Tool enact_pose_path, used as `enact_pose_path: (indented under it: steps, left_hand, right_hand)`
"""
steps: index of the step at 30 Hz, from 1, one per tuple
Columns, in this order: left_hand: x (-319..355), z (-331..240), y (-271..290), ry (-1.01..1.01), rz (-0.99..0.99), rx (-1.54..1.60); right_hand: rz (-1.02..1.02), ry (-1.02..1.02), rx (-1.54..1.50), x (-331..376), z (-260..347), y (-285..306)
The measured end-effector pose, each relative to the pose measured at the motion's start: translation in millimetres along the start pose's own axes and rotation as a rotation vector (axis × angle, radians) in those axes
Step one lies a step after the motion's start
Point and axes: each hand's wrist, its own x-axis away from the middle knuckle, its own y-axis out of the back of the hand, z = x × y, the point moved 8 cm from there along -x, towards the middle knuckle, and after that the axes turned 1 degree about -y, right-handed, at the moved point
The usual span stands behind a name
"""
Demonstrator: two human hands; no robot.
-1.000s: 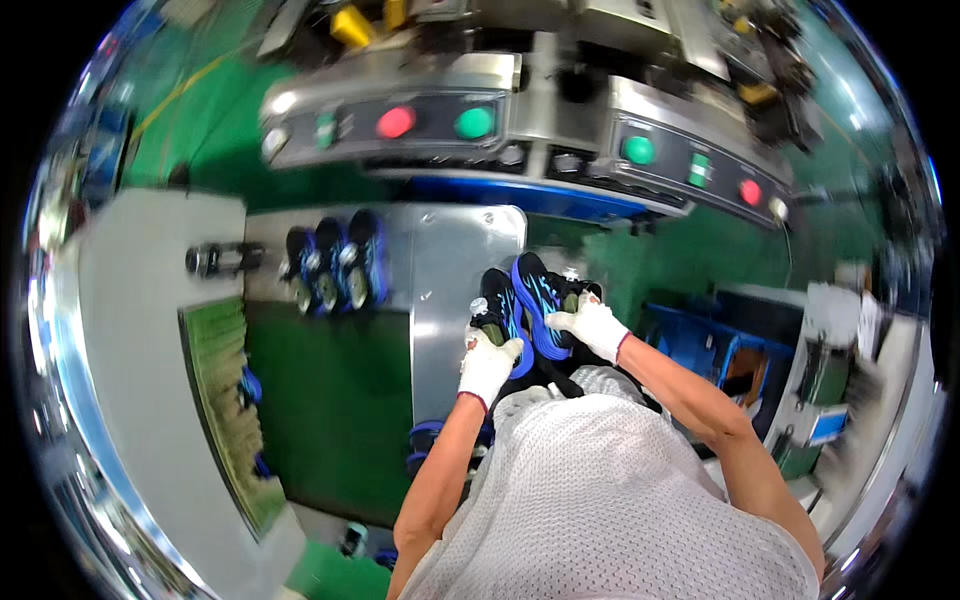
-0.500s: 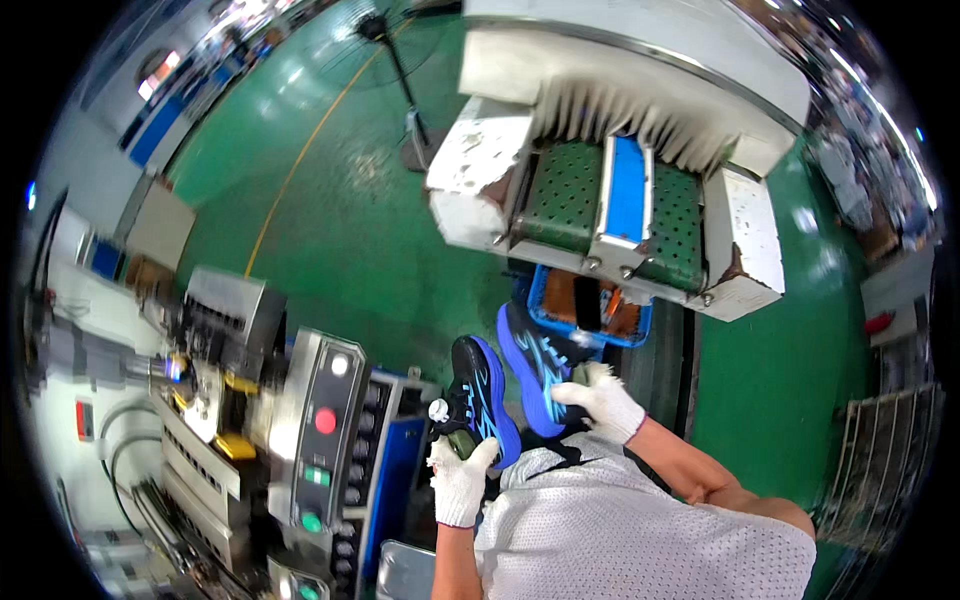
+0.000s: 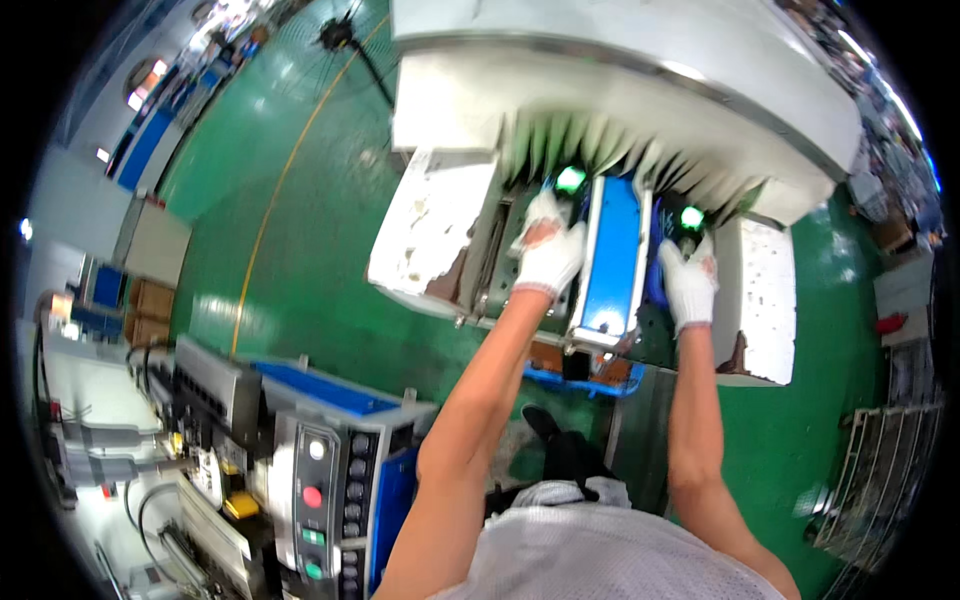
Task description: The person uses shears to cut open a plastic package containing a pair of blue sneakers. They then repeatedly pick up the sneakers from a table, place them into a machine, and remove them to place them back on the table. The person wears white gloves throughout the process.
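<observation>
My left hand (image 3: pixel 550 248), in a white knit glove, is on the left green conveyor lane at the machine's mouth. It closes on a dark running shoe that is mostly hidden by the glove and strips. My right hand (image 3: pixel 689 283), gloved alike, grips the other dark running shoe (image 3: pixel 656 252) on the right lane; a strip of its blue sole shows beside the fingers. A bright green spot (image 3: pixel 571 180) glows ahead of my left hand, and a second green spot (image 3: pixel 691 217) ahead of my right. Pale hanging strips (image 3: pixel 600 145) fringe the opening above both shoes.
A blue divider (image 3: pixel 612 255) separates the two lanes. Below the conveyor end sits a blue basket (image 3: pixel 625 383). To my left stands a control panel (image 3: pixel 314 490) with several buttons. A wire rack (image 3: pixel 880 470) is at the right, a fan (image 3: pixel 337 35) at the far left.
Both hands have moved forward and up from near my body to the conveyor, carrying the two shoes. The shoes are now at the hanging strips. My view has shifted closer to the machine.
</observation>
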Motion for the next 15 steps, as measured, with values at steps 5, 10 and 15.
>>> enact_pose_path:
  steps: [5,10,15]
  left_hand:
    - [30,18,7,-0.048,-0.098,-0.179]
    - [260,89,82,0.325,0.051,-0.033]
    - [629,193,213,1.215,-0.106,-0.303]
  right_hand:
    - [-0.019,0.231,0.067,9,66,-4]
    - [0.667,0.452,-0.573,191,106,-75]
    - [1.741,0.517,-0.004,399,24,-250]
